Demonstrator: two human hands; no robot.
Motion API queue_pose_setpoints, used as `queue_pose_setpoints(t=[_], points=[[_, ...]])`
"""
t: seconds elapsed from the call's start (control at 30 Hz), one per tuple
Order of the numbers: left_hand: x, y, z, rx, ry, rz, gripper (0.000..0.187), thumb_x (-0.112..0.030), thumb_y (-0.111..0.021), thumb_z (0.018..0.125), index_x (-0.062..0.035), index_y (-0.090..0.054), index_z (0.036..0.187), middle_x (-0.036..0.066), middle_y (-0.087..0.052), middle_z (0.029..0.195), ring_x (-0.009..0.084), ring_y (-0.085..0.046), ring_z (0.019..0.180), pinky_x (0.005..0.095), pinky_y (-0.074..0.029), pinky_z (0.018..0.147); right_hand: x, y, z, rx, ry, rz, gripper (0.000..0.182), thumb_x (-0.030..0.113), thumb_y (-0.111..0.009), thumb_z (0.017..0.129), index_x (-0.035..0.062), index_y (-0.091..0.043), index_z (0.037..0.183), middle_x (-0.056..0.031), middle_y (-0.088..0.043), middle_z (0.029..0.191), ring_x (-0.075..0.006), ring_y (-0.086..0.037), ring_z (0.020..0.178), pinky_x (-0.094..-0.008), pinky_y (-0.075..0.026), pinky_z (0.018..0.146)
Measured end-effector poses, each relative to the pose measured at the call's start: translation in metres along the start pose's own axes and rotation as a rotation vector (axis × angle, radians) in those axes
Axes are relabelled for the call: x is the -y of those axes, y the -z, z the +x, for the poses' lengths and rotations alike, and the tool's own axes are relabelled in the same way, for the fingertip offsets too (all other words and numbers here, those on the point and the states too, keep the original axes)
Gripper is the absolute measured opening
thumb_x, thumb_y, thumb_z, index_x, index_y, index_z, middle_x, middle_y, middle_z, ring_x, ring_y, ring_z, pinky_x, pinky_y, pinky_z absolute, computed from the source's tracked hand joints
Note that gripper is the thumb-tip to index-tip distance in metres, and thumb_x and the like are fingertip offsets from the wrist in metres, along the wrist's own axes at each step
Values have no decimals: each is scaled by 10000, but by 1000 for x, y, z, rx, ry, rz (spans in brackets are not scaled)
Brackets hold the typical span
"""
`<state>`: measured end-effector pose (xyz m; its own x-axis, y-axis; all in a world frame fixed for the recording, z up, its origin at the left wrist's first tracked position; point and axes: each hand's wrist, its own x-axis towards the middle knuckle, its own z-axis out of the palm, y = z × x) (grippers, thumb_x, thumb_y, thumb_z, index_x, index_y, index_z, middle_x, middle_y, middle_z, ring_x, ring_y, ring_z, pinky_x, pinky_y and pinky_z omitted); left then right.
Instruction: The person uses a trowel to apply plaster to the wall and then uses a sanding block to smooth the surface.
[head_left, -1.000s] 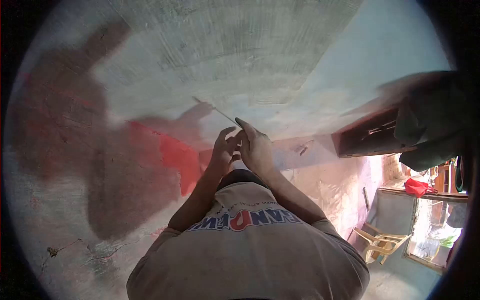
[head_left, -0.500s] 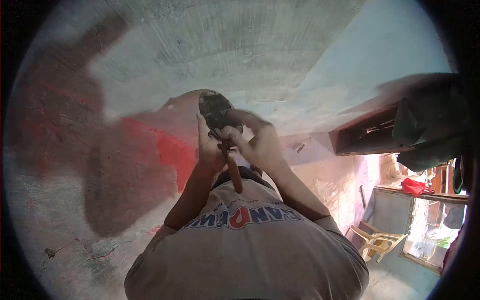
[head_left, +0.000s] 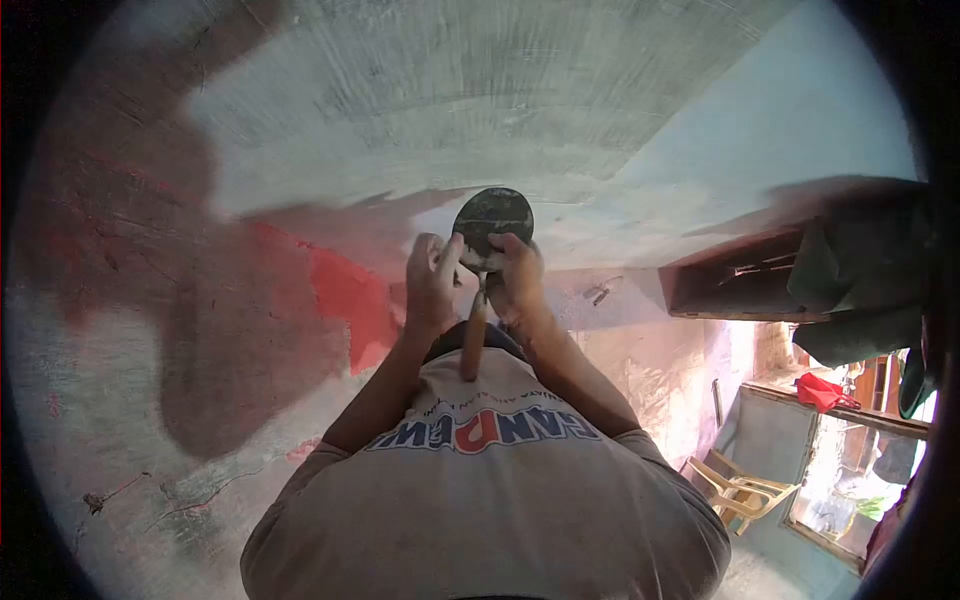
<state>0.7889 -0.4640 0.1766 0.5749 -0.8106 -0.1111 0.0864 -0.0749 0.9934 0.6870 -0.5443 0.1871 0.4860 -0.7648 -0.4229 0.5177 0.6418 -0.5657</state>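
A trowel point(head_left: 493, 215) with a dark, rounded blade is held up in front of my chest, its face smeared with pale residue. Its wooden handle point(head_left: 474, 345) points down towards my shirt. My right hand point(head_left: 522, 280) grips the lower right of the blade, thumb pressed on its face. At the lower left edge, my left hand point(head_left: 432, 285) has bent fingers, with one fingertip touching the blade. Whether something small lies between those left fingers cannot be made out.
A plastered wall point(head_left: 420, 110) with grey and pale blue areas rises ahead. A red patch point(head_left: 345, 300) shows at the left. To the right are a dark recess point(head_left: 730, 280) with hanging cloth, a plastic chair point(head_left: 740, 490), a red cloth point(head_left: 825, 392) and a bright window point(head_left: 850, 480).
The trowel's blade has shifted to the right and turned more upright. My right thumb now lies on its face, and my left hand has moved off most of the blade to its edge.
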Motion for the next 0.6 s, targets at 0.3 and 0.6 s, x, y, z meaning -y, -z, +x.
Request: queue_pose_setpoints(t=[0.3, 0.6], points=[[-3, -11, 18, 179, 103, -548, 288, -332, -488, 999, -85, -562, 1128, 44, -641, 891, 105, -600, 603, 211, -420, 387, 7, -18, -5, 9, -161, 52, 224, 128, -501, 918, -8, -568, 1082, -113, -647, 868, -222, -659, 681, -322, -557, 527], [-39, -22, 12, 189, 309, -825, 270, -198, -483, 975, -35, -516, 1187, 86, -607, 1012, 147, -587, 531, 284, -539, 471, 25, -25, -14, 78, -94, -176, 83, 89, -565, 884, 27, -607, 849, -50, -585, 619, -124, -474, 358, -243, -343, 318]])
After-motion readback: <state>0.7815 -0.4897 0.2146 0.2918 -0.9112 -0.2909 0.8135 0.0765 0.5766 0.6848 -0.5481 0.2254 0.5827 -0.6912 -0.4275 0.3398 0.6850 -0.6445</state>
